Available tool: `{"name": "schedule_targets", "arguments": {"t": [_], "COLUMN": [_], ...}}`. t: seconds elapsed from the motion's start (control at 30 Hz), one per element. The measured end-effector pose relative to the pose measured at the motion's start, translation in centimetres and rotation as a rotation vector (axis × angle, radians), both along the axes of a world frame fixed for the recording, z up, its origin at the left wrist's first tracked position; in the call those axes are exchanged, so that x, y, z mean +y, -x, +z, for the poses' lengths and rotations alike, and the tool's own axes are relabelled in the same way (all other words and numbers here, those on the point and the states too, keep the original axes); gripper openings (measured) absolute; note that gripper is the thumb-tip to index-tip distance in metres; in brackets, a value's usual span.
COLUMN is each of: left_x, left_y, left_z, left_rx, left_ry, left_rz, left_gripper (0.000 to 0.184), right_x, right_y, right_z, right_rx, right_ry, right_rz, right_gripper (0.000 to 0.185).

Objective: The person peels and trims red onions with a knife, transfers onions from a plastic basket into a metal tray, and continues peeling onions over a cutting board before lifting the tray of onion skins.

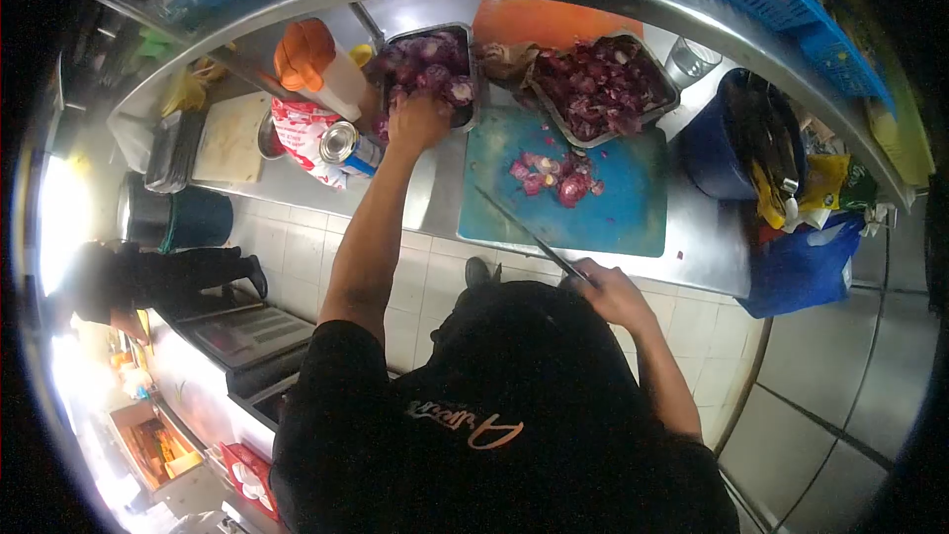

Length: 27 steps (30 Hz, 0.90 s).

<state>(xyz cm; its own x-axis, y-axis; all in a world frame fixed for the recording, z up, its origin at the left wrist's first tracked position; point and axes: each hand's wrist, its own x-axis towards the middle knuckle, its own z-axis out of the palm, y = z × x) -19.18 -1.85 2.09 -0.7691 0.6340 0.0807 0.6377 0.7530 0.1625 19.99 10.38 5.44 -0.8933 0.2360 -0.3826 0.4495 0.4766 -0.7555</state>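
Note:
My left hand (417,122) reaches into a metal tray (473,59) of whole, peeled-looking red onions (431,69). Its fingers are down among the onions, so their grip is hidden. Lower right, my right hand (611,294) is closed around the handle of a knife (534,234), whose blade points up and left over the near edge of a blue cutting board (613,222). Some red onion pieces (556,178) lie on that board. Behind it, a second metal tray (675,104) is heaped with onion skins and scraps (605,84).
An orange board (554,20) lies at the back. Left of the onions stand an orange-topped container (331,69), a red-and-white bag (301,138) and a can (346,146). A dark blue bin (707,153) stands right. Another person (158,272) is at far left.

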Motion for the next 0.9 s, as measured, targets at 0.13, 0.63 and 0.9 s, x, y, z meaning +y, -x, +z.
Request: {"name": "schedule_targets", "arguments": {"t": [0.13,0.63,0.9], "left_x": [-0.5,0.5,0.5], "left_y": [0.3,-15.9,-17.0], "left_z": [-0.6,-2.0,-3.5], "left_rx": [0.061,-0.487,-0.369], "left_ry": [-0.165,-0.643,-0.703], "left_rz": [-0.038,-0.244,-0.252], "left_gripper": [0.054,0.05,0.051], "right_x": [-0.5,0.5,-0.3], "right_y": [3.6,2.3,2.5], "right_z": [0.4,-2.8,-0.7], "right_rx": [0.05,-0.065,-0.011], "right_ry": [-0.117,-0.134,-0.241], "right_rz": [0.023,-0.174,-0.116], "right_gripper": [0.024,0.024,0.02]}}
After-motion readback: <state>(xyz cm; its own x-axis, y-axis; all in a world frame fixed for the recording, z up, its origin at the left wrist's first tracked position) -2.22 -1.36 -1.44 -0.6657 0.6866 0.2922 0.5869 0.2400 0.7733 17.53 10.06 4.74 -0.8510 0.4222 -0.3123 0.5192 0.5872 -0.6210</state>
